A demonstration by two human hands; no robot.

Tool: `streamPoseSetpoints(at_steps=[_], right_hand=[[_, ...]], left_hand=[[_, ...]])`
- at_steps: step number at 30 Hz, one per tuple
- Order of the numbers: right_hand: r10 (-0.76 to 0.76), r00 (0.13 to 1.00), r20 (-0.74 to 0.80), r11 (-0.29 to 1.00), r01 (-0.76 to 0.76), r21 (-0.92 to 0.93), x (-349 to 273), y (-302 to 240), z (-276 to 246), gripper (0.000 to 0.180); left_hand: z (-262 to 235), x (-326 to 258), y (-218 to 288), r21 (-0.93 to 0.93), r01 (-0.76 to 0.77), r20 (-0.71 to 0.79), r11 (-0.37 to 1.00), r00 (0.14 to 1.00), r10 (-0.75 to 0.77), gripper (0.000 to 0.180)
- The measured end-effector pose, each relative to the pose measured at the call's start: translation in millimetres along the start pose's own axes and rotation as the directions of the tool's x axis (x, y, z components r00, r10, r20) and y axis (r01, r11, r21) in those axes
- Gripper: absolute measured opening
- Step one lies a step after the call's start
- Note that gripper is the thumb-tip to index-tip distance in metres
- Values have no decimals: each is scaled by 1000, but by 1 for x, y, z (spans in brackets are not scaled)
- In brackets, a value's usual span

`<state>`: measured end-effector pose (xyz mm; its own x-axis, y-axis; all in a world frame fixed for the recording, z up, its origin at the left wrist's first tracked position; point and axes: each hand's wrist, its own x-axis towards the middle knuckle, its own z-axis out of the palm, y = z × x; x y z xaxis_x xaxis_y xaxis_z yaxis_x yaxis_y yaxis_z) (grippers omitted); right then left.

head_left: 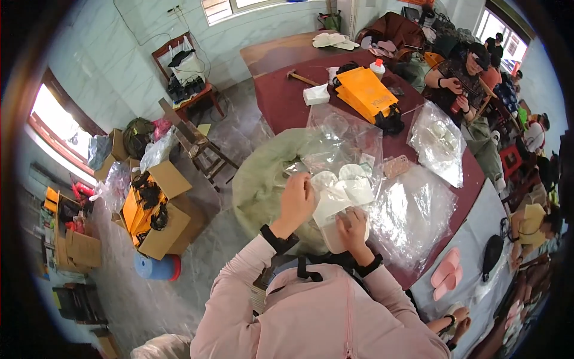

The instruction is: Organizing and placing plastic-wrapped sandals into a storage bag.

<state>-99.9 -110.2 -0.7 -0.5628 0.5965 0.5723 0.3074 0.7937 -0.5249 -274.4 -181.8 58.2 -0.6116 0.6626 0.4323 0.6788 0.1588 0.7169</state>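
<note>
A pair of white slippers (pixel 348 190) is in front of me at the table's near edge, with shiny clear plastic around it. My right hand (pixel 354 230) grips the lower part of the slippers, fingers bent over the sole. My left hand (pixel 296 198) is raised beside the slippers' left side. Its fingers are closed together, and whatever is pinched in them cannot be made out. Beneath both hands bulges a large translucent greenish bag (pixel 263 179). Flat clear plastic bags (pixel 412 215) lie right of the slippers.
On the dark red tabletop (pixel 281 110) are orange bags (pixel 366 90), a hammer (pixel 302 78), a tissue pack (pixel 316 94) and a phone (pixel 396 167). Pink slippers (pixel 447 274) lie on the grey table at right. An open carton (pixel 173 221) stands left. A person (pixel 457 81) sits across.
</note>
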Motion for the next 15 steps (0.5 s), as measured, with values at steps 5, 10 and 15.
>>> streamPoseSetpoints(at_steps=[5,10,15], right_hand=[[344,939,28,919,-342,196,3,-10,23,26],[388,920,64,904,-393,167,4,-13,32,22],[312,949,32,948,-313,48,-7,-2,45,28]], left_hand=[[-25,8,-30,279,-512,246,812,856,455,42],[-39,-1,-51,350,-654,508,671,734,451,57],[-42,-4,-48,307,-630,697,714,660,283,55]])
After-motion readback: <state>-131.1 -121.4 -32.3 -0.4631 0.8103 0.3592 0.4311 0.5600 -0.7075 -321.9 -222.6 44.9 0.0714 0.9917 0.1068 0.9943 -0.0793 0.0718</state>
